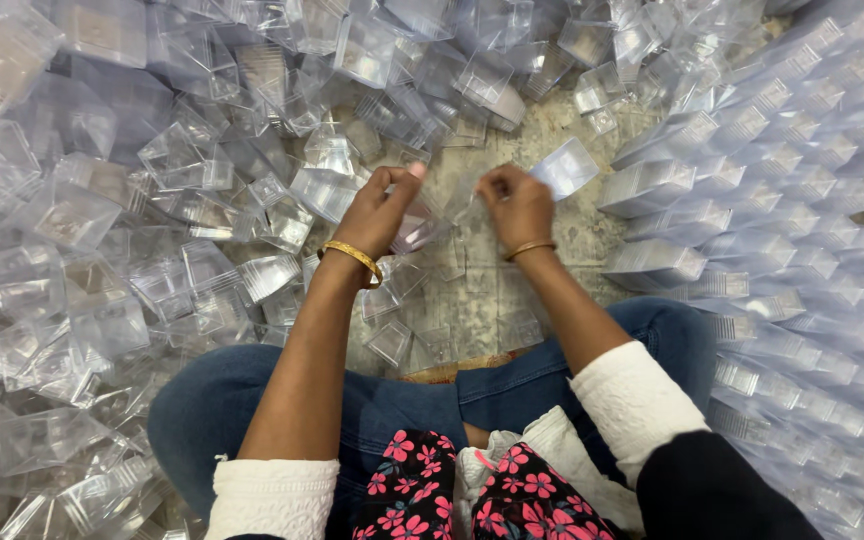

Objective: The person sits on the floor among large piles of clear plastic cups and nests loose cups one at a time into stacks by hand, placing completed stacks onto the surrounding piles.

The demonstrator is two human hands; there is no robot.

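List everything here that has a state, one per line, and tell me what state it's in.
left hand: fingers pinched on a clear plastic piece.
right hand: closed on a clear plastic box.
clear plastic box: held, tilted, off the floor.
loose boxes: jumbled in a heap, lying every way.
stacked boxes: nested in neat rows.
floor: bare patch between the piles.

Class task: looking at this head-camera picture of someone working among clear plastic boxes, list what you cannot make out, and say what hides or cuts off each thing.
- Head view: the clear piece between the left hand and right hand is see-through and part covered by fingers; its shape is unclear.
- The right hand's palm side is turned away, so its grip is hidden.
- The stacked boxes on the right run off the frame edge.
- The floor is mostly buried under loose boxes.
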